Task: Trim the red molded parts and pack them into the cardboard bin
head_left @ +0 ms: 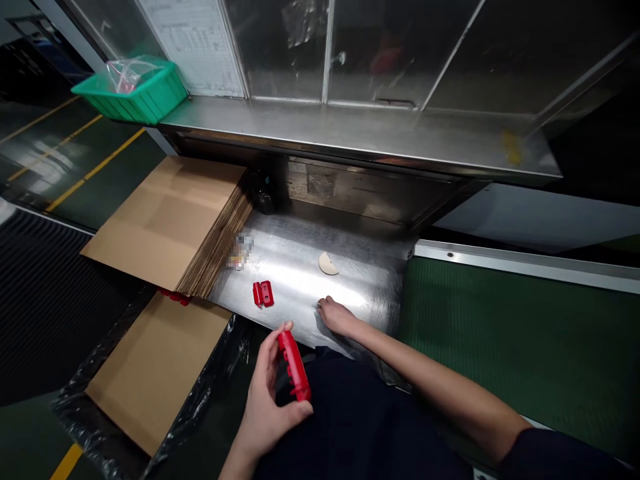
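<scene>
My left hand [267,393] grips a long red plastic part [295,367] between thumb and fingertips, close to my body at the bench's front edge. The part is tilted, and small notches show along its left side. My right hand [336,316] is over the metal bench, its fingers pinched together; whatever may be between the fingertips is too small to name. Beyond it lies a pale, roughly half-round piece [327,264]. To the left of it, two small red plastic parts [263,294] lie side by side on the bench.
A stack of cardboard sheets [170,220] stands at the left, above a plastic-lined box [160,367] with cardboard in it. A dark bottle-like object [263,193] is at the back. Right is a green conveyor belt [515,333]. A green bin [135,93] sits on the metal shelf [340,130].
</scene>
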Tool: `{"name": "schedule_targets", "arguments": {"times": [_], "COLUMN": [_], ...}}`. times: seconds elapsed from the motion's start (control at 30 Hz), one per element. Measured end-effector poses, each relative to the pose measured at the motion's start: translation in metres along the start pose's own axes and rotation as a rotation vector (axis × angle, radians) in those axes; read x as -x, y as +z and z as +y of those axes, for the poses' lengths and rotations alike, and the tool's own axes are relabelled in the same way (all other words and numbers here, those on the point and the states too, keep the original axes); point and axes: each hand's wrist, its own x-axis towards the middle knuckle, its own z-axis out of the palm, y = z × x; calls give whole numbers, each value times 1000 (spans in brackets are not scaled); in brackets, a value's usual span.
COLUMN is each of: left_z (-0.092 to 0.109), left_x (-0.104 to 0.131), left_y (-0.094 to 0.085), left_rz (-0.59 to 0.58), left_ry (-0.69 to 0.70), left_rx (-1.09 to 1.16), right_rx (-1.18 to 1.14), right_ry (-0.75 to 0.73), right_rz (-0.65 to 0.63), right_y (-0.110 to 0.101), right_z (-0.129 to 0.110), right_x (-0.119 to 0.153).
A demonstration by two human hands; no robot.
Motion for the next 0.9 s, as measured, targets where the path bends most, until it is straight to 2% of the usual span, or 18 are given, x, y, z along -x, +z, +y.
{"name": "schedule_targets", "arguments": {"times": [0.1,0.17,0.27,0.37,0.43,0.5,0.57,0.63,0.7,0.77,0.83,0.9], "left_z": [-10,-12,-11,-11,-16,-23,-30,-36,-39,-39,-40,-40], "left_x": [-3,-2,-1,-2,-4,-7,-12,-19,-26,-31,-35,-35], "left_y": [-1,-1,-1,-5,-11,-18,-24,-28,-28,-27,-25,-22], "left_rz": [16,40,85,116,142,220,344,458,519,548,579,617], "left_ry": [-113,-162,-172,-180,-180,-156,-122,-92,-57,-37,-24,-6], "left_rx": [133,203,392,593,691,746,759,749,725,683,620,540], "right_rx": [52,68,48,-34,-109,-174,-230,-294,-384,-469,-399,-282], "right_ry": [9,71,267,439,470,428,327,199,62,-182,-370,-453], "right_rz": [60,166,308,305,256,202,164,132,56,-30,1,45], "right_y": [4,-11,-43,-66,-74,-75,-72,-66,-58,-50,-45,-41], "right_z": [3,-1,-2,4,9,8,-2,-24,-52,-81,-103,-115], "right_x": [-27,-48,-81,-102,-102,-91,-68,-35,4,40,66,79]}}
